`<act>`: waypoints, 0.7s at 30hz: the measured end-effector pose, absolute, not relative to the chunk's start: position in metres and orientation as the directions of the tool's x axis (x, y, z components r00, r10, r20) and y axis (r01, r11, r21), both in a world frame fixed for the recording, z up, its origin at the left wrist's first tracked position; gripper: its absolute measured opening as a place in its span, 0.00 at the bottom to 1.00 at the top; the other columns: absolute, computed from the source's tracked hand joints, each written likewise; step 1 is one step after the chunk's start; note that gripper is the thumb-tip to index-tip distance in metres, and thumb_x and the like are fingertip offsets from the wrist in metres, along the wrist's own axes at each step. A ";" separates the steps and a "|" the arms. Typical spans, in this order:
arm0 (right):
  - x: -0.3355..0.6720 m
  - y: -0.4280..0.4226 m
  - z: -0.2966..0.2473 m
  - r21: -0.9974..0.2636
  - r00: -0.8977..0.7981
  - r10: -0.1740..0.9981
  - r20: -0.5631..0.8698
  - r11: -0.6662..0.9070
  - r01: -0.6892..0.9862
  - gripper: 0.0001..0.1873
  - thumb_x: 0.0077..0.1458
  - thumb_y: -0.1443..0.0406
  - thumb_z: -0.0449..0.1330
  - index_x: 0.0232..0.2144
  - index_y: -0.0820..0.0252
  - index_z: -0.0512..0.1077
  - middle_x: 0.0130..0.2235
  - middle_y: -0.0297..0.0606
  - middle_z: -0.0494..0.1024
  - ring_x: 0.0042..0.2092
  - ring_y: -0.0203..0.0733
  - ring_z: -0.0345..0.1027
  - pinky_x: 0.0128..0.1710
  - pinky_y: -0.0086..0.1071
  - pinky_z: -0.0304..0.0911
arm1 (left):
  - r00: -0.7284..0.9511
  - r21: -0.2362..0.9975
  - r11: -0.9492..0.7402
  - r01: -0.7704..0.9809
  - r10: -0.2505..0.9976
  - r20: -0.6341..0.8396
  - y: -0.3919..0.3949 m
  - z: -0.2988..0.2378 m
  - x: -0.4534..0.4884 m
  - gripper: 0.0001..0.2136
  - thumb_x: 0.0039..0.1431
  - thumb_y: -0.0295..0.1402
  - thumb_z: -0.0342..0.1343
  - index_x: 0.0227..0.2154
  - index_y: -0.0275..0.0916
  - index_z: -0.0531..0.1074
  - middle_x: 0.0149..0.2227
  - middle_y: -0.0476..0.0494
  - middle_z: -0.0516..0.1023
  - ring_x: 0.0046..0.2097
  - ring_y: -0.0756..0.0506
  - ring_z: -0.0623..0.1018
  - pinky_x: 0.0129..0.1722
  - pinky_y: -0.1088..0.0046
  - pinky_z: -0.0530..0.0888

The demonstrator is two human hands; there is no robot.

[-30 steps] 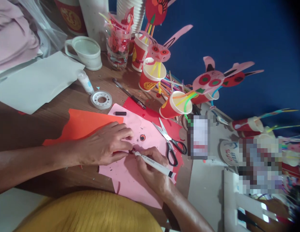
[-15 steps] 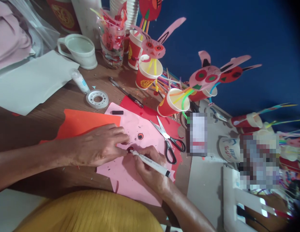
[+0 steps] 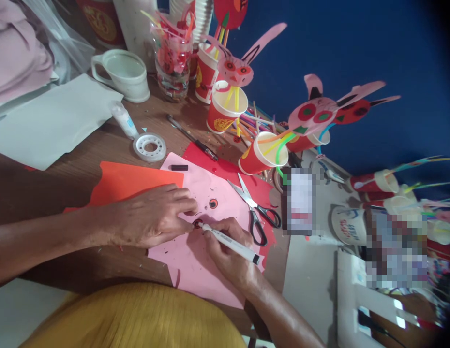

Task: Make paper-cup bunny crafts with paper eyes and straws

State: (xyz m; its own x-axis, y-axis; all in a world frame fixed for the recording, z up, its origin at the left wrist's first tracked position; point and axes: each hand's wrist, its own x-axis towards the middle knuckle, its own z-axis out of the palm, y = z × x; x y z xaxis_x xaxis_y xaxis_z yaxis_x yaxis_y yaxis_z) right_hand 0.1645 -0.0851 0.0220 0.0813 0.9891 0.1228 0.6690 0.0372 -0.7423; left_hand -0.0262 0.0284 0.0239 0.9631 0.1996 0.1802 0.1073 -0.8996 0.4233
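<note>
My right hand [image 3: 230, 251] grips a white marker [image 3: 234, 245] with a black end, its tip on a small red paper disc [image 3: 198, 224] with dark marking. My left hand [image 3: 163, 212] lies palm down with bent fingers, one fingertip holding the disc against a pink paper sheet [image 3: 190, 275]. Just above them on that sheet is a second small disc [image 3: 213, 203], orange-red with a black centre. A black marker cap [image 3: 179, 167] rests near the sheet's upper edge. Black-handled scissors [image 3: 252, 203] lie partly spread to the right of my hands.
Orange paper [image 3: 134, 181] lies under my left forearm, red paper [image 3: 199, 154] behind the pink. A pen [image 3: 192, 137], tape roll [image 3: 149, 147], glue bottle [image 3: 124, 121] and white mug [image 3: 128, 75] stand or lie farther back. Paper cups [image 3: 263, 154] hold straws with pink paper animal heads [image 3: 312, 116].
The whole view has shifted slightly, so things appear a little farther right. Both hands stay at the red disc, with the marker tip still on it.
</note>
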 end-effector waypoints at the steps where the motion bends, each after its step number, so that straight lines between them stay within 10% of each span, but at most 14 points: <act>1: 0.165 -0.085 0.022 -0.740 0.081 0.989 0.122 0.036 0.672 0.03 0.50 0.67 0.58 0.26 0.60 0.68 0.21 0.31 0.74 0.20 0.33 0.68 0.21 0.24 0.61 | 0.963 0.423 -0.900 0.108 0.200 0.180 0.029 0.024 -0.026 0.09 0.62 0.31 0.48 0.34 0.44 0.75 0.40 0.43 0.72 0.40 0.43 0.69 0.41 0.65 0.64; 21: 0.166 -0.085 0.024 -0.686 0.061 0.985 0.162 0.068 0.725 0.03 0.50 0.67 0.58 0.25 0.60 0.68 0.19 0.30 0.73 0.19 0.32 0.66 0.20 0.23 0.60 | 0.964 0.451 -0.883 0.133 0.221 0.147 0.027 0.027 -0.026 0.11 0.62 0.31 0.47 0.33 0.43 0.76 0.39 0.42 0.72 0.40 0.42 0.69 0.41 0.64 0.64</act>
State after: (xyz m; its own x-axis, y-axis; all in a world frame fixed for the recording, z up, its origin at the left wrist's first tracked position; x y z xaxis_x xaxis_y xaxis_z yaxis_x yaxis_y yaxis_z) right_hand 0.1660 -0.0853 0.0244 0.0615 0.9848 0.1622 0.7246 0.0677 -0.6858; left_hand -0.0259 0.0268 0.0267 0.9641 0.2207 0.1473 0.1332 -0.8827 0.4507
